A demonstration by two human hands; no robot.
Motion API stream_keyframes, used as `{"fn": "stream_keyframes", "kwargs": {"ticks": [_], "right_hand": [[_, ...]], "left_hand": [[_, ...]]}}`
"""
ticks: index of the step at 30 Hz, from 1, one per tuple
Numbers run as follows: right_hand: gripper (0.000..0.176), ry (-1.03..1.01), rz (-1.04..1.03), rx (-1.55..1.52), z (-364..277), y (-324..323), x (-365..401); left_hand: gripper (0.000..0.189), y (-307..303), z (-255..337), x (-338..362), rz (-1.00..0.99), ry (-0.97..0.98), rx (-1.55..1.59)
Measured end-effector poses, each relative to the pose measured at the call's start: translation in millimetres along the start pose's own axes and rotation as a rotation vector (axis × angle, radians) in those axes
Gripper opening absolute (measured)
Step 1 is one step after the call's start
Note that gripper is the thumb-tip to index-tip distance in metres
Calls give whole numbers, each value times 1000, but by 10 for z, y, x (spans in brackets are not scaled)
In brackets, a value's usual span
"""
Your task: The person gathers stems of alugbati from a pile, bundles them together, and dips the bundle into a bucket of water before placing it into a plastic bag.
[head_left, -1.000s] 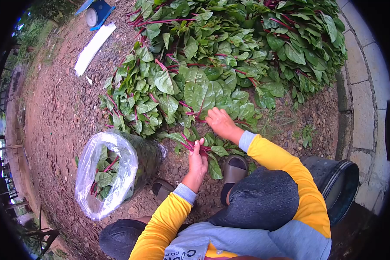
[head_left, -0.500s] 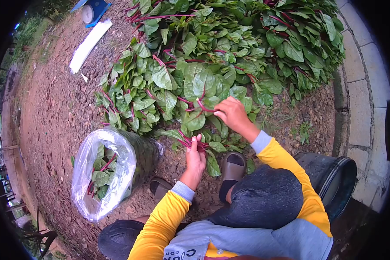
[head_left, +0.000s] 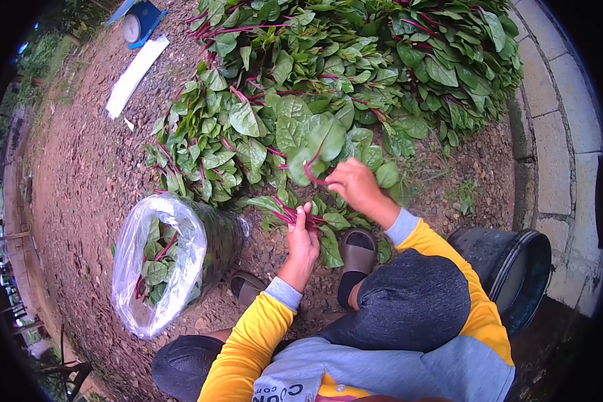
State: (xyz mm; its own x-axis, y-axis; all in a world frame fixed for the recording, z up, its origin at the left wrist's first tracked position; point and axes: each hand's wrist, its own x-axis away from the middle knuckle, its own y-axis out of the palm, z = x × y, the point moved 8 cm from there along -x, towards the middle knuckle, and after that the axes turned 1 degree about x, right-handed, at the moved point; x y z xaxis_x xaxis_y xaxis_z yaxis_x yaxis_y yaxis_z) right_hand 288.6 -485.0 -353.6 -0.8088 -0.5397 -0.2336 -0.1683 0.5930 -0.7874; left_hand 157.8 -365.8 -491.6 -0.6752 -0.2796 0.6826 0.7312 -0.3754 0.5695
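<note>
Low in front of me, my left hand [head_left: 303, 236] is closed around a small bunch of red-stemmed leafy greens [head_left: 333, 246], resembling Malabar spinach. Up and to the right, my right hand [head_left: 359, 185] pinches the purple-red stem of a single sprig [head_left: 323, 139]; its broad leaves point away from me and look slightly blurred. Just beyond both hands spreads a large pile of the same greens [head_left: 301, 60]. A clear plastic bag [head_left: 201, 234] with greens inside lies open on its side to the left of my left hand.
A black bucket [head_left: 472, 258] lies tipped at my right, by a concrete block edging [head_left: 553, 147]. At the far left are a blue dial scale [head_left: 144, 23] and a white strip [head_left: 137, 75] on the gravelly soil. My sandalled feet [head_left: 358, 256] are under my hands.
My right hand has shifted slightly down toward me with the sprig, whose leaves have swung upright. My left hand keeps its hold on the bunch. The whole view has shifted slightly.
</note>
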Motion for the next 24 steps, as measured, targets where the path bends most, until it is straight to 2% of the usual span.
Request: {"fn": "stream_keyframes", "kwargs": {"ticks": [4,5,8,17,19,21,22,24], "right_hand": [[13,88,-114,-310,-9,515,234],[13,117,-138,-385,15,648,279],[17,126,-215,-455,5,783,303],[18,77,-414,-542,-158,1095,317],[18,-56,-326,-417,-272,965,159],[16,73,-387,-469,-229,831,-58],[15,50,-239,-410,-130,714,-199],[12,44,-17,-250,56,469,-412]], "left_hand": [[26,118,-53,34,-133,-43,8],[28,91,-72,27,-117,-40,-13],[36,89,-93,39,-101,-63,-75],[35,-64,-28,-50,-126,-25,-50],[30,-135,48,-89,-78,-12,2],[27,-256,155,-162,-46,-5,97],[26,-226,309,-74,60,45,85],[25,-380,474,-90,101,90,135]]}}
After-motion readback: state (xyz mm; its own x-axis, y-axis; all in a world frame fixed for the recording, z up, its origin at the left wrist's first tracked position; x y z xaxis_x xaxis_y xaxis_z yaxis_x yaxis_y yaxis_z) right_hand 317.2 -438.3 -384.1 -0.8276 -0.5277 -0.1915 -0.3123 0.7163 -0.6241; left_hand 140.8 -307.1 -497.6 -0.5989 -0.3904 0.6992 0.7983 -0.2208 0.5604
